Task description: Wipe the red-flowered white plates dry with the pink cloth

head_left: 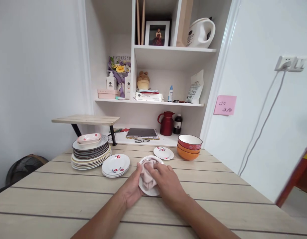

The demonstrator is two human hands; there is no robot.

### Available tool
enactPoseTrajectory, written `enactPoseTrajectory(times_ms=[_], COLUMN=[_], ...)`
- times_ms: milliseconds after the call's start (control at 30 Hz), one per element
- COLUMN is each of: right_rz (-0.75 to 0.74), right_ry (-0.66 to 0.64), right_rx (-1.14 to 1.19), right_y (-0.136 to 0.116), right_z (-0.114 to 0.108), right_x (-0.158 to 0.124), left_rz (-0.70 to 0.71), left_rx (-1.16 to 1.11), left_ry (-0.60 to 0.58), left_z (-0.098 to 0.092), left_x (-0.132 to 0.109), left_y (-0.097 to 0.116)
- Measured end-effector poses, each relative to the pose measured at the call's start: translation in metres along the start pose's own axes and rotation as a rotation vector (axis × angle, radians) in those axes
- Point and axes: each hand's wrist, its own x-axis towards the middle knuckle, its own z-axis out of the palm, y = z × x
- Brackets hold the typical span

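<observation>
Tilted up between my hands is a small white plate (151,192), its middle covered by a crumpled pale pink cloth (148,176). My left hand (133,187) grips the plate's left edge, thumb at the rim and the other fingers partly hidden behind it. On the plate's face, my right hand (167,182) presses the bunched cloth with its fingers. A small floral plate (163,153) lies just beyond. To the left sits a short stack of white floral plates (116,165).
At the left stands a tall stack of plates (91,154) topped by small dishes (89,137), near a raised wooden stand (86,119). Stacked bowls (189,147) stand at the right. Behind are a laptop (141,132), glasses (142,141), a red jug (166,123) and a dark bottle (177,124).
</observation>
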Motion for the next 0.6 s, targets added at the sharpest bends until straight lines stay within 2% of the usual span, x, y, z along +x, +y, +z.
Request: enactPoseTrajectory(times_ms=[133,333,500,600], right_rz=[0.059,0.063,-0.08,-0.042], right_ry=[-0.002,-0.082,0.033,0.095], right_rx=[-0.058,0.061,0.034,-0.028], right_y=[0.009,-0.001,-0.004,0.004], right_z=[0.001,-0.002,0.005,0.009], right_x=[0.001,-0.009,-0.004,0.002], left_rz=[0.018,0.031,-0.008,0.007], left_rx=[-0.024,-0.025,0.023,0.012], left_ry=[-0.017,0.043,-0.008,-0.019], left_z=[-0.002,-0.009,-0.009,-0.006], left_x=[0.002,0.006,0.006,0.005], left_y=[0.0,-0.001,-0.003,-0.004])
